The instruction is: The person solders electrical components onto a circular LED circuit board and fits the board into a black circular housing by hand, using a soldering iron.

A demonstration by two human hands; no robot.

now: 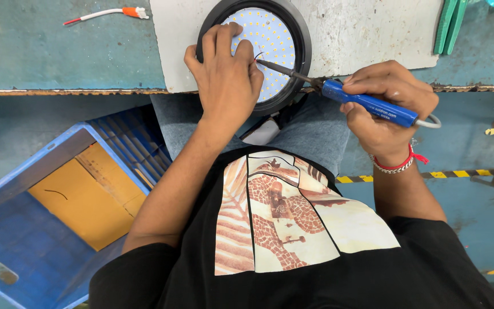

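A round black lamp housing (301,51) with a white disc of several small yellow LED dots (273,34) lies on a grey mat at the bench edge. My left hand (224,74) rests flat on the disc and pinches a thin dark wire (257,55). My right hand (387,100) grips a blue-handled soldering iron (370,103). Its dark metal tip (273,66) touches the disc beside the wire and my left fingertips.
The grey mat (361,34) covers part of a worn teal bench (58,51). A white-and-orange cable (107,12) lies at the back left, green strips (450,23) at the back right. A blue crate (47,212) lined with cardboard sits on the floor to my left.
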